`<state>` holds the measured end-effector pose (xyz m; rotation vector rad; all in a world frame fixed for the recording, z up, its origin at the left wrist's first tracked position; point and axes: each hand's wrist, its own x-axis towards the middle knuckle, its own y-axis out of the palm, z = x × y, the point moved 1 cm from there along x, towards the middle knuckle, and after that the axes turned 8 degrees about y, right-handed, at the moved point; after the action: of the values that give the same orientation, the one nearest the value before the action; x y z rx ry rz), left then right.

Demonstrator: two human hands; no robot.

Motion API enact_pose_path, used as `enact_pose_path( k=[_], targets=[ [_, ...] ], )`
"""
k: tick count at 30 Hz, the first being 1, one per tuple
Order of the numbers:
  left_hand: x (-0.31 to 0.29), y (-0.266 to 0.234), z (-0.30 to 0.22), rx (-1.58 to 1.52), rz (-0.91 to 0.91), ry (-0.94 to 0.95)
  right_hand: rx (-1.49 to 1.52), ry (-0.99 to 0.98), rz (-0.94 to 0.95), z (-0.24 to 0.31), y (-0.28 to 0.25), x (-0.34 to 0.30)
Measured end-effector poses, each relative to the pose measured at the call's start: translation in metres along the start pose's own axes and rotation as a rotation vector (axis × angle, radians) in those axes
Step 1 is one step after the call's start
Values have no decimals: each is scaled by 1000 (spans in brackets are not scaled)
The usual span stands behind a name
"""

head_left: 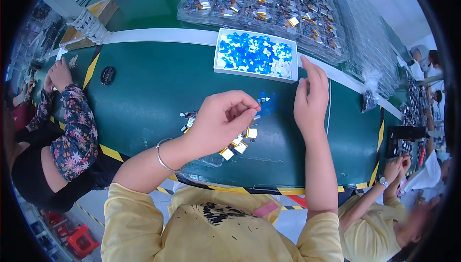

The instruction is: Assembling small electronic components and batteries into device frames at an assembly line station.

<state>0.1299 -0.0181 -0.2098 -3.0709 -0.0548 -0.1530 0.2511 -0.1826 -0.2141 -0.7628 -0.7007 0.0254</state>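
Observation:
My left hand [225, 120], with a bangle on its wrist, is closed in a pinch over the middle of the green table. What its fingertips hold is too small to make out. Just beyond them lie some small blue pieces [269, 102]. Under and beside that hand is a loose cluster of small battery cells with electronic parts [238, 145], partly hidden by it. My right hand [312, 99] is open, its fingers stretched forward, beside the near right corner of a white box [254, 74]. Many small blue and white pieces [254, 53] fill the box.
Behind the box, clear compartment trays [259, 3] hold many battery-and-wire assemblies, with plastic wrap [370, 41] at their right. A dark round part [108, 75] lies at the left. Striped tape [225, 189] edges the table [158, 79]. Co-workers sit on both sides.

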Motion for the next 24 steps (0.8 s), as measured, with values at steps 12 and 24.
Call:
enact_pose_path(
  k=[12,24],
  targets=[
    [0,-18,-13,-489,230,-283,405,49,351,38,-19,-45],
    [-48,-245,6,1192,-859,-508,681,356,439,40,-20,-43]
  ],
)
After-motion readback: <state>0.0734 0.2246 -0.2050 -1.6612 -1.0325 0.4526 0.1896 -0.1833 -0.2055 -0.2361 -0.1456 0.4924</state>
